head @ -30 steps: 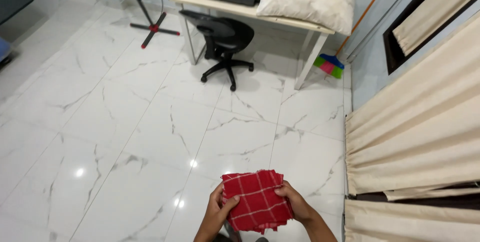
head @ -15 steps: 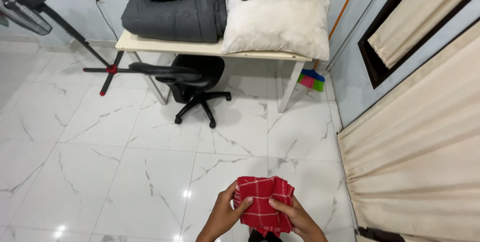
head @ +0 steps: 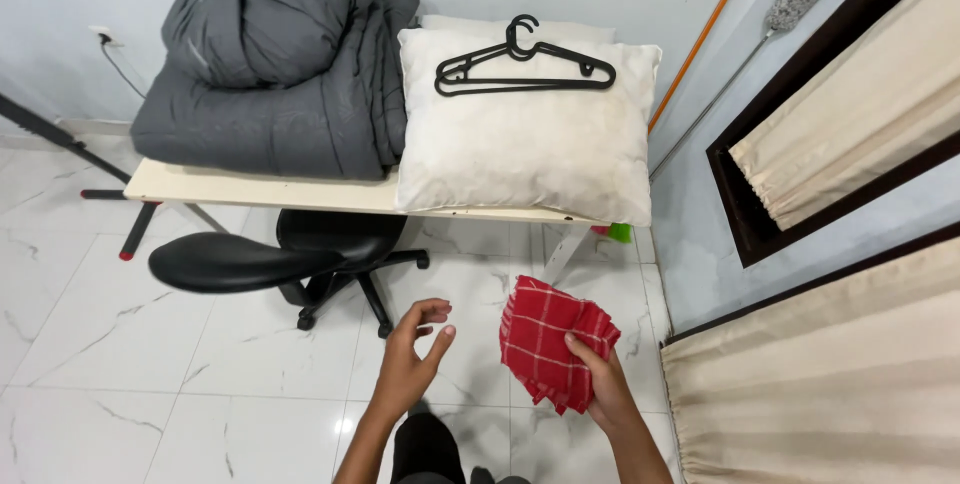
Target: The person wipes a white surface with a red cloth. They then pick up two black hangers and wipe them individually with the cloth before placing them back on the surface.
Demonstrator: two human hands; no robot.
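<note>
- Red cloth with a white check, folded into a thick wad (head: pixel 548 352), sits in the right hand (head: pixel 603 394), low and right of centre in the view, held in the air above the white marble floor (head: pixel 200 364).
- The right hand's fingers (head: pixel 580 352) are pinching the cloth at its lower right edge, thumb on the front face; the rest of the cloth fans up and to the left of that grip.
- The cloth's long axis runs roughly upright, tilted a little, with loose layered corners showing at the right and bottom.
- The left hand (head: pixel 412 359) hangs just beside the cloth, to its left, not touching it. Its fingers (head: pixel 432 312) are spread and loosely curled, holding nothing.
- The right hand is the one on the cloth; the left is near, with a clear gap between.
- Beyond the hands stands a pale tabletop (head: pixel 250 187), well apart from the cloth, farther from the person.
- Counts: one red cloth; two hands; one tabletop.
- On the tabletop: one grey quilt bundle (head: pixel 280 74) and one white pillow (head: pixel 525 139), touching side by side.
- Black plastic hangers (head: pixel 525 69) lie on the pillow; they look like two stacked, though I cannot tell for certain.
- One black swivel chair (head: pixel 270 259) sits partly under the tabletop.
</note>
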